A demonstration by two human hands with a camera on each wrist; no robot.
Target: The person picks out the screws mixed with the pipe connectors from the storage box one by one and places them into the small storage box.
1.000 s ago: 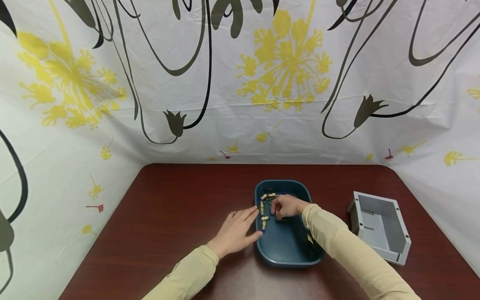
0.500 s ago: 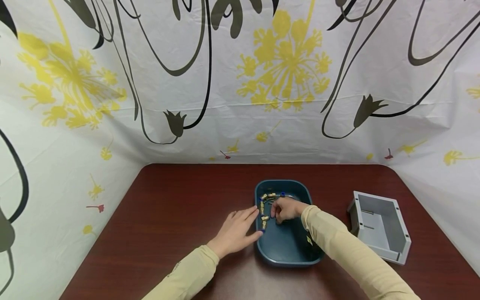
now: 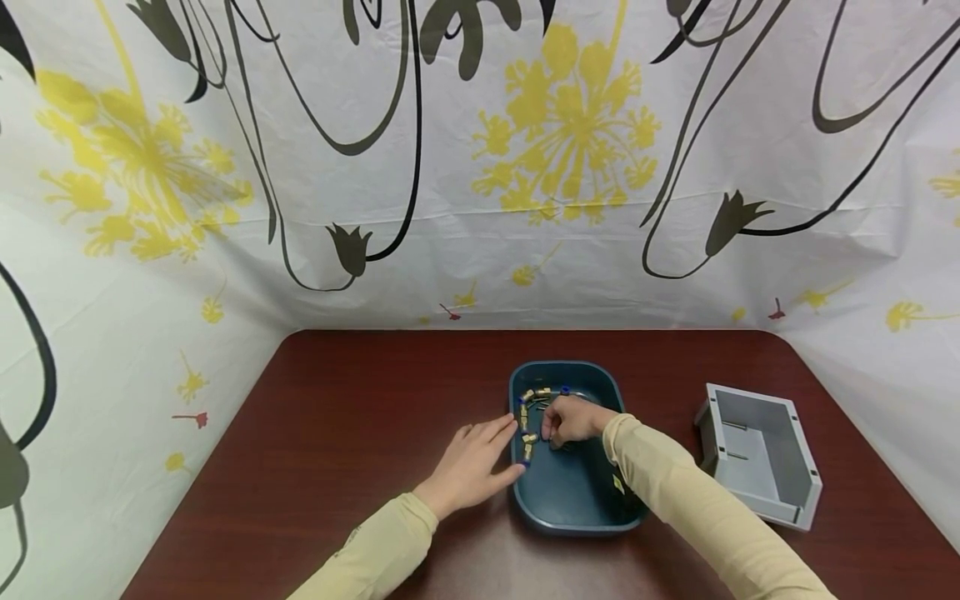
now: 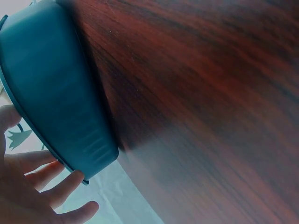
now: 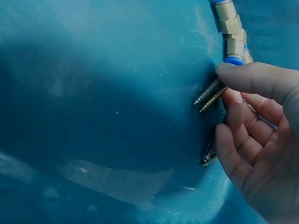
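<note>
Inside a blue-green plastic tray, my right hand pinches a pair of screws between thumb and index finger, their points sticking out. More screws lie beneath the other curled fingers, partly hidden. Brass push-in fittings with blue ends line the tray's left side and far end; one fitting sits right by my thumb in the right wrist view. My left hand rests at the tray's left rim with its fingers spread, and the left wrist view shows fingertips touching that rim.
To the right of the tray stands a grey open box with a couple of thin pins or screws inside. A small yellow piece is at the tray's right side. Beyond the dark red table hangs a patterned cloth.
Right hand shifts only slightly inside the tray. Screws that showed just below it a second ago are now mostly out of sight, and a blue-ended fitting beyond it shows more. The left hand stays put.
</note>
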